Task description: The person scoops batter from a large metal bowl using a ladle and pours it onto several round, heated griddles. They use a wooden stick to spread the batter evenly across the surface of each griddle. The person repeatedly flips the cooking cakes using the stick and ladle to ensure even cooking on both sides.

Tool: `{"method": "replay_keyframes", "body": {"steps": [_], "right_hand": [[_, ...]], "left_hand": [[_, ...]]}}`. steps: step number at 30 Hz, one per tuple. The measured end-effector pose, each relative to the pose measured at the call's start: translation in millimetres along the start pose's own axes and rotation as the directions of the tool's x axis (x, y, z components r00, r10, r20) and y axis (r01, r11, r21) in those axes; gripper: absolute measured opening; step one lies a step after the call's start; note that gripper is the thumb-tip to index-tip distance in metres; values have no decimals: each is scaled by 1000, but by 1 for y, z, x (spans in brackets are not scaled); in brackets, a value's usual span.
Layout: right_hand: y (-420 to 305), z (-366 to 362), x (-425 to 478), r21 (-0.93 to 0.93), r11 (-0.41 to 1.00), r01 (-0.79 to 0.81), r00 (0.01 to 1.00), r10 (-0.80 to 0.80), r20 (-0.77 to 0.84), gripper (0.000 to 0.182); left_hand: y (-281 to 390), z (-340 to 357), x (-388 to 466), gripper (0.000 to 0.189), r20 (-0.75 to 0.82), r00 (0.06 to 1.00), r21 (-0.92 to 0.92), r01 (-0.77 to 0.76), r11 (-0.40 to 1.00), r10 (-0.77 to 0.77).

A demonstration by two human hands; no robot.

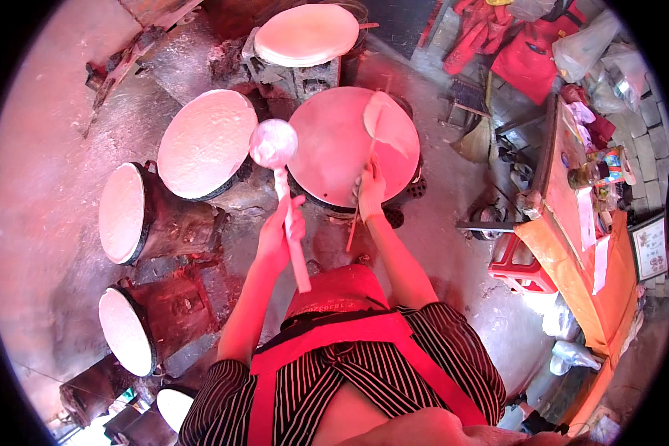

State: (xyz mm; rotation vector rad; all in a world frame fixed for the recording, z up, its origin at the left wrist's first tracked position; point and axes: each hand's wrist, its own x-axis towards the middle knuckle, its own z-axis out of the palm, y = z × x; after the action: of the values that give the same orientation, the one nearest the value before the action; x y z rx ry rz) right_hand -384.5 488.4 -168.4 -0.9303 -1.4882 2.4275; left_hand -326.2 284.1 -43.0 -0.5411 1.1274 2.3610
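My left hand (281,231) grips the pale handle of a long-handled ladle (274,144). Its rounded head has a whitish coating and hangs between two round griddles. In my right hand (371,187) is a thin stick (352,231), held slantwise over the near edge of the bare-looking round griddle (329,142). A pale, thin, flat piece (378,116) lies along the stick's far part; whether it is a blade or batter, I cannot tell. Left of the ladle, another griddle (207,145) is covered with a pale, bumpy layer.
More pale-covered griddles on stands (121,213) (125,331) curve down the left side. A pile of round, thin flatbreads (306,34) rests on blocks at the back. To the right are a broom (475,142), a red plastic stool (521,267) and a table with an orange cover (607,290).
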Motion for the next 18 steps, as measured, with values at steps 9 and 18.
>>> {"method": "replay_keyframes", "body": {"steps": [9, 18], "right_hand": [[4, -72, -67, -119, 990, 73, 991, -85, -98, 37], [4, -18, -23, -223, 973, 63, 995, -45, 85, 37]], "left_hand": [[-21, -121, -39, 20, -171, 969, 88, 194, 977, -177], [-70, -203, -32, 16, -340, 880, -159, 293, 943, -331]]}}
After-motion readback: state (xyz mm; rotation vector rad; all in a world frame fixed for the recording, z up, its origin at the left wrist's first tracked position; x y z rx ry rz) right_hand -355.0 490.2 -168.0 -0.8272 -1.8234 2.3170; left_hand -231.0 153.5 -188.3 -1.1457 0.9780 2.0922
